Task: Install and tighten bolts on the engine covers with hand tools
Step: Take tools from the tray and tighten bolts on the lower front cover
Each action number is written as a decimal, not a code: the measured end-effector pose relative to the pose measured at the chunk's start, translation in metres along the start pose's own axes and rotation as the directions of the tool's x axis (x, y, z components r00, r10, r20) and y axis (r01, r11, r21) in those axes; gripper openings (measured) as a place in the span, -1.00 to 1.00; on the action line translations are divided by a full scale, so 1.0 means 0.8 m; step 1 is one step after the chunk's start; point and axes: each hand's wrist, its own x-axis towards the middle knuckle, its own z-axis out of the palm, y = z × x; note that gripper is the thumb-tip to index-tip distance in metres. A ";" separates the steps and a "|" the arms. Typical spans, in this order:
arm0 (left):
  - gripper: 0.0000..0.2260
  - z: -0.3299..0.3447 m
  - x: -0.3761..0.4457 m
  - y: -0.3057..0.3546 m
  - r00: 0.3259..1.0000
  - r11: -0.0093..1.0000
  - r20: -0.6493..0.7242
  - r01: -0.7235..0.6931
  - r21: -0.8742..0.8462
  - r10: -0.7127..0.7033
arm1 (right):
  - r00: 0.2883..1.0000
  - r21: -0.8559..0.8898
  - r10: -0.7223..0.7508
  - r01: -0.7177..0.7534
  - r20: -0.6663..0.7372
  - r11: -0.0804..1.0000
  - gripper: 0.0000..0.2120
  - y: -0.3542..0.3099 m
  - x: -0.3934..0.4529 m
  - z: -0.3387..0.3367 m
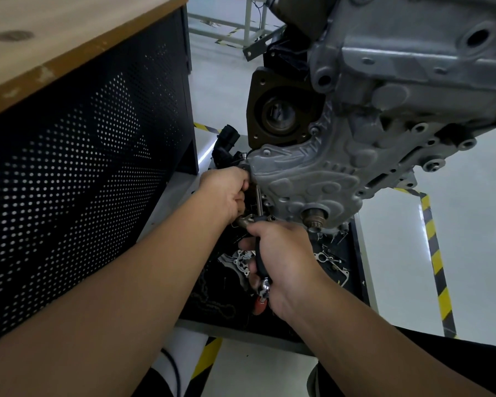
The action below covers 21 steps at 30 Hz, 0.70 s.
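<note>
A grey cast engine cover (pixel 307 179) hangs on the engine, upper right of centre. My left hand (pixel 226 193) curls against the cover's lower left edge, with fingers around the head end of a ratchet wrench (pixel 251 220) and its thin extension (pixel 259 202). My right hand (pixel 281 259) grips the wrench's black handle just below the cover; the handle's chrome end shows under my fingers. The bolt itself is hidden behind my left hand.
A wooden-topped workbench with black perforated panel (pixel 78 167) stands close on the left. Below the engine a black tray (pixel 338 262) holds loose gaskets, a chain and small parts. Yellow-black floor tape (pixel 435 259) runs on the right. A crank stub (pixel 315 217) protrudes beside my right hand.
</note>
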 end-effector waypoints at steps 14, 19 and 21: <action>-0.77 0.003 -0.003 0.001 0.999 0.999 -0.040 -0.012 0.029 0.013 | 1.000 -0.010 -0.015 0.015 0.006 1.000 -0.91 0.000 0.001 -0.002; -0.73 0.002 -0.005 -0.001 1.000 0.999 -0.006 0.024 0.029 -0.023 | 1.000 -0.016 -0.018 0.018 -0.001 1.000 -0.92 0.001 0.002 0.002; -0.75 0.002 -0.007 -0.001 1.000 1.000 -0.002 0.026 0.008 -0.026 | 1.000 -0.017 -0.018 0.018 -0.003 1.000 -0.92 0.002 0.002 0.005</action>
